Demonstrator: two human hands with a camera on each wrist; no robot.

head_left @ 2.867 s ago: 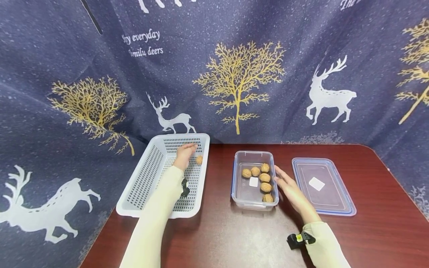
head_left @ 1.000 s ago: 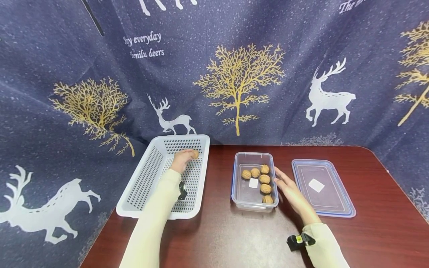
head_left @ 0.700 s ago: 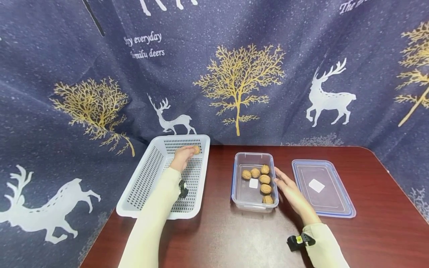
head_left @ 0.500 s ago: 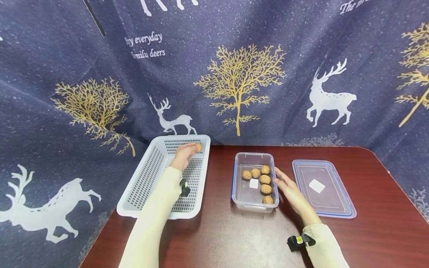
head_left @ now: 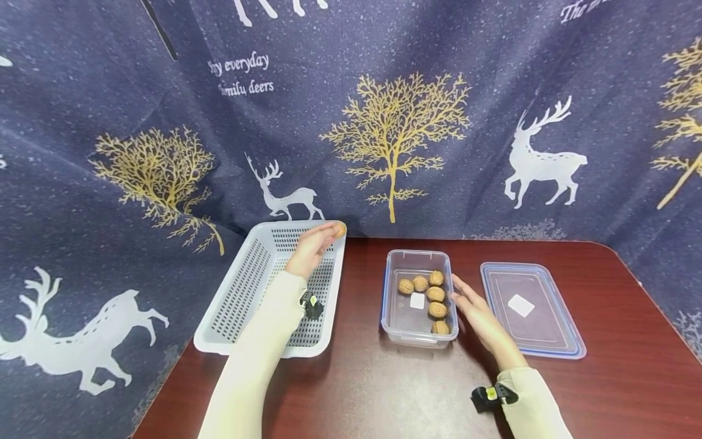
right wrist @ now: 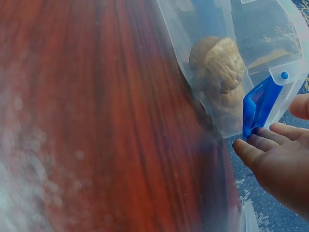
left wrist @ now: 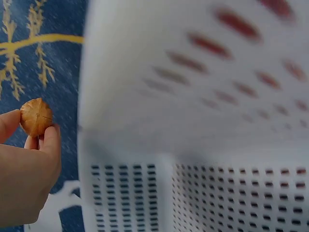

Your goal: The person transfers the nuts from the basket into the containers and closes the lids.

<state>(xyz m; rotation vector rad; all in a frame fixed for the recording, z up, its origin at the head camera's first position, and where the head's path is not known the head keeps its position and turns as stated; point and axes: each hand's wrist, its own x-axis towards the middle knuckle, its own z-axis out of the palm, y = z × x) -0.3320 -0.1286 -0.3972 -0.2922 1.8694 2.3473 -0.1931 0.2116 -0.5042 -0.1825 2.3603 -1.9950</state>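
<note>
My left hand pinches a walnut between thumb and fingertips, up at the back right corner of the white perforated basket. In the left wrist view the walnut shows against the backdrop, beside the basket wall. Several walnuts lie in the clear plastic container, most of them in a row along its right side. My right hand rests with extended fingers at the container's right wall. In the right wrist view its fingertips are at the blue side clip.
A clear lid with a blue edge lies flat on the dark red table, right of the container. A white square label shows inside the container. Behind the table hangs a blue backdrop with deer and trees.
The left hand has taken hold of the walnut in the basket and lifted it toward the basket's back right rim. The right hand and container have stayed put.
</note>
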